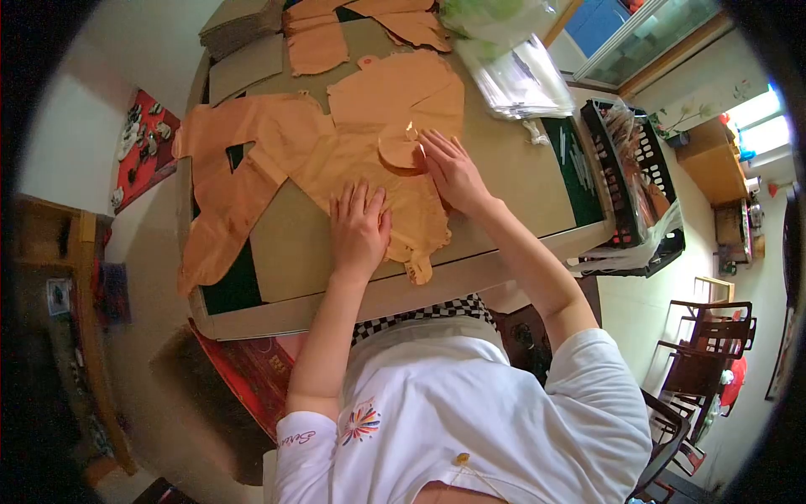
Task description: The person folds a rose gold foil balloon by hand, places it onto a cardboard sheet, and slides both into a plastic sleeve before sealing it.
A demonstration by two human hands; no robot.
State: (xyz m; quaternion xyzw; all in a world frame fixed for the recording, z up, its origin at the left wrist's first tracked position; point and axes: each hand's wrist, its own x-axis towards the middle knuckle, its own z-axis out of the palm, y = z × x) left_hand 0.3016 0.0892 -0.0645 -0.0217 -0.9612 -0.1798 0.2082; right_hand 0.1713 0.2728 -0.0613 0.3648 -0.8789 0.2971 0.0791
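A shiny orange-tan foil piece (390,97), flat like a deflated foil balloon, lies on the table in front of me. My left hand (359,227) rests palm down on its lower part with the fingers stretched. My right hand (453,172) also lies flat, fingers extended, against a raised rounded fold (398,149) of the foil. Part of that fold is hidden under the right fingertips. A second foil piece (231,181) with a triangular opening spreads out on the left and meets the first one.
More foil pieces (317,42) lie at the far edge beside a stack of cardboard sheets (243,71). Clear plastic bags (525,80) sit at the back right. A black crate (617,176) with plastic-wrapped items stands off the table's right side. Thin white sticks (579,164) lie near that edge.
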